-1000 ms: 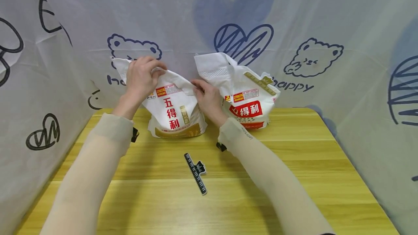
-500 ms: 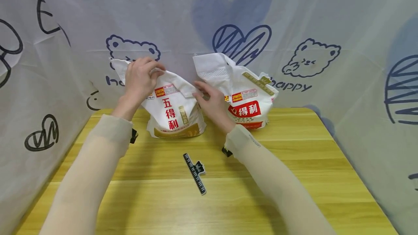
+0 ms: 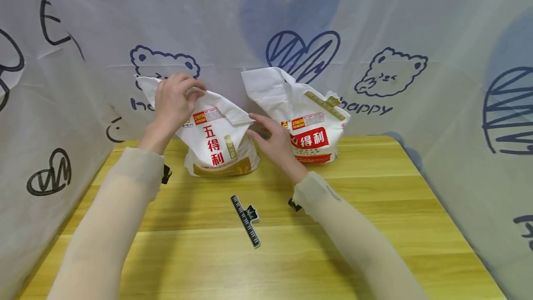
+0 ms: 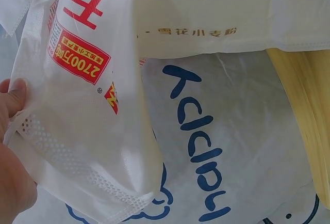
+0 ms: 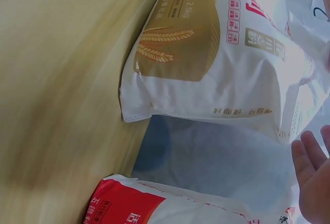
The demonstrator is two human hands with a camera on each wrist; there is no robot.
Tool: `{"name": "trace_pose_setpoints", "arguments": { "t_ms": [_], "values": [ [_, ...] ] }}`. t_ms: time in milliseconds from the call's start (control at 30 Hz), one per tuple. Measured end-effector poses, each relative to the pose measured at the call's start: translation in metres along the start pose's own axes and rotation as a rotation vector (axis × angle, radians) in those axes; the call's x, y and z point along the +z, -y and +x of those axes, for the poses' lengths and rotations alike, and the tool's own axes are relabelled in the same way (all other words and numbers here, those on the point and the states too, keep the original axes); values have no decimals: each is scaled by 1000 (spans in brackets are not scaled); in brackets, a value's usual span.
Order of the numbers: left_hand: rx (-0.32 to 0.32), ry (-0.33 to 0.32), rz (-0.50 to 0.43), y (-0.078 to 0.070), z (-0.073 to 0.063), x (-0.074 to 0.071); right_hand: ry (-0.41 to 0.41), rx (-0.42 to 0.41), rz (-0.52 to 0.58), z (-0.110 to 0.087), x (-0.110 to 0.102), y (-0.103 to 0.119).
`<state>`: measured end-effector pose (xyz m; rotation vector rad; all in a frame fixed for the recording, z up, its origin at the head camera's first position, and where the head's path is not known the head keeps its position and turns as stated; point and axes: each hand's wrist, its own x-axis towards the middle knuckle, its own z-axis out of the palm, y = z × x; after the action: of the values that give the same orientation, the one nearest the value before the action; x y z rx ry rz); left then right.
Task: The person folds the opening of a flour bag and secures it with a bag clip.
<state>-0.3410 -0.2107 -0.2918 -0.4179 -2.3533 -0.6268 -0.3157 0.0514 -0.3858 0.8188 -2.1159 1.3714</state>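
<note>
A white flour bag with red lettering stands on the left of the table, its top folded over at a slant. My left hand pinches that folded top between thumb and fingers; the left wrist view shows finger and thumb at the perforated seam of the bag. At the fold's other end, my right hand is beside the bag's right corner. Its fingers look straight in the right wrist view, with the fingertips right at the corner. On the table in front lies a black sealing clip with piano-key markings.
To the right stands a second white flour bag, with a gold sealing clip across its slanting top. Behind both bags hangs a printed cloth, which also encloses the sides of the wooden table.
My right hand has drawn slightly right and down, and its fingers have come off the fold's corner. My left hand keeps its grip on the bag's top. The view has shifted slightly.
</note>
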Motion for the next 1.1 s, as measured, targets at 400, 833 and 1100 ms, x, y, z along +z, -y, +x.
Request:
{"name": "trace_pose_setpoints", "arguments": {
  "t_ms": [400,833,1100],
  "values": [
    [-5,-3,-10,2,-2,1,90,-40,-27,-29,-5,7],
    [2,3,6,1,-2,0,211,-27,-41,-57,-8,10],
    [1,9,9,0,-3,-1,373,54,-73,-72,-17,10]
  ]
}}
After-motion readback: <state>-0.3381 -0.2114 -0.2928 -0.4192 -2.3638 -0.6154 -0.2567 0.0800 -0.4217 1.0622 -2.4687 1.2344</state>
